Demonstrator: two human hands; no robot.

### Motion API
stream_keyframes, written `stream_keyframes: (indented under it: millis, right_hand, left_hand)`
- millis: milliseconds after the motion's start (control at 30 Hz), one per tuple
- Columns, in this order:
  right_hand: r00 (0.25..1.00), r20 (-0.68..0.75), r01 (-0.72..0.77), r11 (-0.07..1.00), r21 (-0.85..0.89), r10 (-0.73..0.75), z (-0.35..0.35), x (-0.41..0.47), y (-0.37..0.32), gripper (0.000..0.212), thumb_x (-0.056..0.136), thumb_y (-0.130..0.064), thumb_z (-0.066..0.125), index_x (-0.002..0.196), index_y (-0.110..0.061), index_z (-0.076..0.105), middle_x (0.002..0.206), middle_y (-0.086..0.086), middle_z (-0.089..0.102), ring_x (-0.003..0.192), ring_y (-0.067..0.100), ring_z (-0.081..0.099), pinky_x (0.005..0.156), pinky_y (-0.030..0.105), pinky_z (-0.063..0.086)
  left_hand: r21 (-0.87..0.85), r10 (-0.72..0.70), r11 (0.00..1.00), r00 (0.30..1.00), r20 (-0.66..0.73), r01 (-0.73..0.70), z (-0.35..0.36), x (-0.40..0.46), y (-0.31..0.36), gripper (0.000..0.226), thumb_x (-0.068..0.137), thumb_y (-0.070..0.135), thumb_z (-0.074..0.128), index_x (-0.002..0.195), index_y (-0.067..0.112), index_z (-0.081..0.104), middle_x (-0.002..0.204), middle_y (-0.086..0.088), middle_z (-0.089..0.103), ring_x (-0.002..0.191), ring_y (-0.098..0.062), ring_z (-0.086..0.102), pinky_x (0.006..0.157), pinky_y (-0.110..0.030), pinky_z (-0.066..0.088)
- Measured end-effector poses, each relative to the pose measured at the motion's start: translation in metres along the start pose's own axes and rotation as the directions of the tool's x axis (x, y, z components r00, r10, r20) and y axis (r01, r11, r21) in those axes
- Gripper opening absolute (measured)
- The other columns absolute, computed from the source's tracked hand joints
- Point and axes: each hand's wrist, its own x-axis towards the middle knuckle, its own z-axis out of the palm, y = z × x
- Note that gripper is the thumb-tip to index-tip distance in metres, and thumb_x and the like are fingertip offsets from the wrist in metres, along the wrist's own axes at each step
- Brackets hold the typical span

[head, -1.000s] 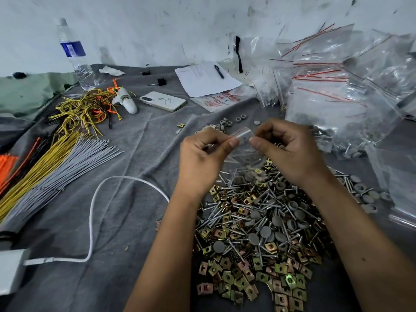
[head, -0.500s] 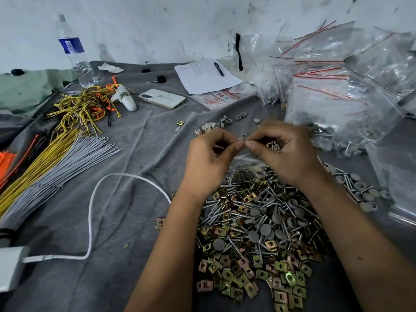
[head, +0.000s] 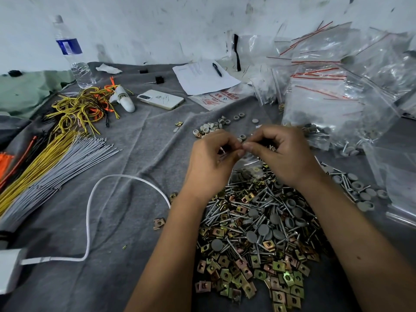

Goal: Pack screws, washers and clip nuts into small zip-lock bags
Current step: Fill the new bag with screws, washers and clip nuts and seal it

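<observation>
Grey blanket, both hands pinching zip-lock bag over screw pile

Two bare forearms were seen coming in from the lower edge of the head view, each ending in a bare hand: the left hand and the right hand. No sleeve was worn on either arm as far as the picture reached (the upper arms were cut off by the frame). The wrists and the fingers were left uncovered, and the nails were kept short where they could be made out. A small dark mark was seen on the right forearm, toward the lower right. The knuckles of both hands were shown plainly, with fine creases in them.
</observation>
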Motion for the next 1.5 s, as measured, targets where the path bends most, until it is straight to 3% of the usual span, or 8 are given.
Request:
stream_keyframes:
  millis: [200, 333, 633, 800, 967, 1100, 1267, 1500]
  right_hand:
    - [0.996, -0.064, -0.053, 0.999, 0.013, 0.054, -0.005, 0.000, 0.002, 0.003, 0.092, -0.016, 0.074, 0.092, -0.018, 0.072, 0.083, -0.008, 0.071, 0.076, 0.006, 0.067, 0.069, 0.014, 0.052]
    - [0.996, -0.074, -0.050, 0.999, -0.020, 0.049, -0.004, -0.001, 0.002, 0.004, 0.092, -0.016, 0.074, 0.093, -0.013, 0.073, 0.085, -0.007, 0.070, 0.077, 0.007, 0.066, 0.069, 0.013, 0.051]
    - [0.985, -0.142, -0.084, 0.995, 0.060, 0.092, -0.013, 0.002, 0.006, 0.004, 0.097, -0.013, 0.069, 0.096, -0.016, 0.070, 0.084, -0.005, 0.070, 0.075, 0.000, 0.063, 0.071, 0.012, 0.049]
    - [0.994, -0.071, -0.078, 0.990, 0.117, 0.087, -0.012, 0.000, 0.005, 0.007, 0.098, -0.015, 0.067, 0.096, -0.021, 0.070, 0.080, -0.007, 0.068, 0.066, -0.006, 0.059, 0.062, 0.008, 0.045]
    - [0.991, -0.112, -0.057, 0.993, 0.108, 0.069, -0.014, 0.000, 0.005, 0.016, 0.088, -0.016, 0.077, 0.089, -0.031, 0.073, 0.081, -0.005, 0.074, 0.075, 0.013, 0.070, 0.067, 0.020, 0.055]
    - [0.989, -0.134, -0.056, 0.994, 0.094, 0.068, -0.014, 0.000, 0.006, 0.014, 0.088, -0.022, 0.078, 0.085, -0.034, 0.072, 0.079, -0.003, 0.074, 0.074, 0.016, 0.070, 0.064, 0.022, 0.055]
    - [0.995, -0.042, -0.076, 0.980, 0.186, 0.085, -0.012, -0.002, 0.002, 0.011, 0.083, -0.035, 0.076, 0.094, -0.033, 0.075, 0.087, -0.004, 0.076, 0.077, 0.016, 0.073, 0.068, 0.024, 0.059]
    - [0.991, -0.117, -0.029, 0.965, 0.262, 0.062, -0.015, 0.000, -0.006, 0.010, 0.080, -0.023, 0.078, 0.090, -0.025, 0.077, 0.079, -0.008, 0.077, 0.069, 0.008, 0.074, 0.062, 0.016, 0.056]
  left_hand:
    - [0.011, -0.151, 0.988, 0.988, -0.022, 0.151, -0.003, 0.001, -0.006, 0.007, 0.094, 0.017, 0.075, 0.088, 0.019, 0.074, 0.079, 0.010, 0.068, 0.070, -0.007, 0.060, 0.063, -0.029, 0.046]
    - [0.056, -0.125, 0.990, 0.991, -0.055, 0.128, -0.002, 0.001, -0.004, 0.007, 0.093, 0.015, 0.075, 0.087, 0.017, 0.074, 0.083, 0.007, 0.070, 0.079, -0.010, 0.063, 0.069, -0.032, 0.051]
    - [-0.152, -0.292, 0.950, 0.947, -0.131, 0.272, -0.009, 0.002, -0.008, 0.013, 0.085, 0.018, 0.084, 0.078, 0.020, 0.074, 0.069, 0.008, 0.068, 0.059, -0.007, 0.054, 0.058, -0.026, 0.047]
    - [-0.230, -0.291, 0.937, 0.952, -0.091, 0.264, -0.009, 0.002, -0.002, 0.009, 0.080, 0.014, 0.087, 0.079, 0.013, 0.078, 0.067, 0.005, 0.070, 0.059, -0.007, 0.053, 0.055, -0.021, 0.043]
    - [-0.256, -0.304, 0.925, 0.951, -0.063, 0.280, -0.011, 0.001, 0.000, 0.008, 0.083, 0.013, 0.084, 0.080, 0.018, 0.080, 0.069, 0.005, 0.073, 0.058, -0.005, 0.054, 0.053, -0.017, 0.042]
    - [-0.207, -0.290, 0.940, 0.954, -0.074, 0.270, -0.013, 0.001, 0.000, 0.009, 0.088, 0.016, 0.081, 0.082, 0.011, 0.077, 0.072, -0.013, 0.070, 0.054, -0.009, 0.046, 0.050, -0.024, 0.037]
    - [-0.117, -0.175, 0.978, 0.984, -0.037, 0.170, -0.016, 0.001, -0.001, 0.012, 0.091, 0.013, 0.078, 0.081, 0.017, 0.072, 0.064, 0.016, 0.059, 0.058, -0.002, 0.046, 0.057, -0.021, 0.035]
    - [-0.297, -0.192, 0.942, 0.976, -0.102, 0.155, -0.008, 0.004, 0.010, 0.011, 0.093, 0.013, 0.075, 0.083, 0.017, 0.071, 0.068, 0.008, 0.062, 0.060, -0.010, 0.048, 0.053, -0.018, 0.038]
